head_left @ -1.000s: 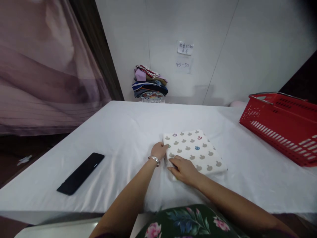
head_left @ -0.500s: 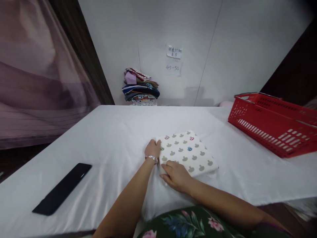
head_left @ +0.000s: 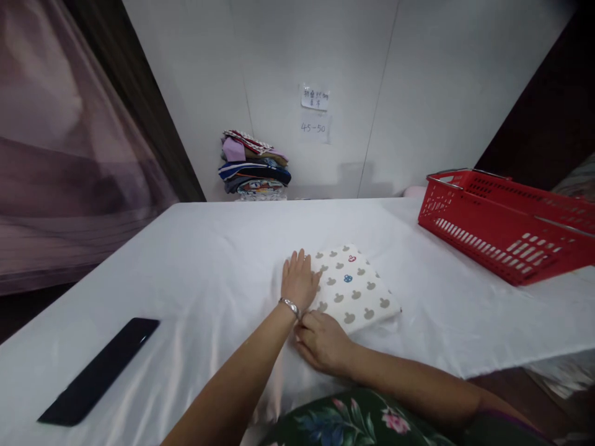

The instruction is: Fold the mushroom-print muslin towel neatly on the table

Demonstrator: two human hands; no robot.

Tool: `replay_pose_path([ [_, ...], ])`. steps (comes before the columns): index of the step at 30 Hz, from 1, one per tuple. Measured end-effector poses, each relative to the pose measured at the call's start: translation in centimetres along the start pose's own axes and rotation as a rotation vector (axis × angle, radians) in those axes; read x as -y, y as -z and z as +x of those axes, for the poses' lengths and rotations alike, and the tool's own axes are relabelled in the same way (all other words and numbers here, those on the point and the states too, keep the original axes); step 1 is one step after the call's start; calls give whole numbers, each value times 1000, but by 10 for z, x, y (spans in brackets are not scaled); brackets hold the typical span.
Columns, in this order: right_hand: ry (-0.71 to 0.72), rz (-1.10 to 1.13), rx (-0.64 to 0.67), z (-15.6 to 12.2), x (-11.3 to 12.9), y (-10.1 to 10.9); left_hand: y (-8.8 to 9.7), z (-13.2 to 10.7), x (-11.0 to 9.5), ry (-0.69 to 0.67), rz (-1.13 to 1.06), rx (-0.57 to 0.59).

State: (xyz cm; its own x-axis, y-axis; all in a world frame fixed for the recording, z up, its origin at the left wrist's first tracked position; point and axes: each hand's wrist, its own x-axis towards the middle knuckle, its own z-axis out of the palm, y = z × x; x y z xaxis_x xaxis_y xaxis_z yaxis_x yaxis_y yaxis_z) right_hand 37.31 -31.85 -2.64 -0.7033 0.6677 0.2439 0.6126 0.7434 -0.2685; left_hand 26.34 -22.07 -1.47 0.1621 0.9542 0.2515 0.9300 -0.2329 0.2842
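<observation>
Folded cloth unmoved. Left hand now flat, fingers spread, on its 9 o'clock edge. Right hand curled, pinching the 7 o'clock corner.

Your two forearms are bare from the lower edge of the view up to the hands, with no sleeve showing on the left one. On your left wrist, just below your left hand, you wear a slim silver-coloured bracelet made of small shiny links, sitting snug at the wrist. Your right hand carries no ring or band that can be made out. At 6 o'clock in the view, your dark green garment shows a floral print, with pink blossoms and blue-green leaves. At 5 o'clock, a thin purple edge lies near your right upper arm.
</observation>
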Motion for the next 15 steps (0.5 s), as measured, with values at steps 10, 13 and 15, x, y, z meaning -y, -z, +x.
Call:
replay_pose_path([
  [10,-298,51,-168,-8,-66,62,-28,-9,19,61,-13,99],
  [13,-610,-99,-26,-14,-106,57,-29,-9,19,62,-16,100],
  [15,-678,-106,56,-20,-122,48,-29,-9,18,68,-18,109],
])
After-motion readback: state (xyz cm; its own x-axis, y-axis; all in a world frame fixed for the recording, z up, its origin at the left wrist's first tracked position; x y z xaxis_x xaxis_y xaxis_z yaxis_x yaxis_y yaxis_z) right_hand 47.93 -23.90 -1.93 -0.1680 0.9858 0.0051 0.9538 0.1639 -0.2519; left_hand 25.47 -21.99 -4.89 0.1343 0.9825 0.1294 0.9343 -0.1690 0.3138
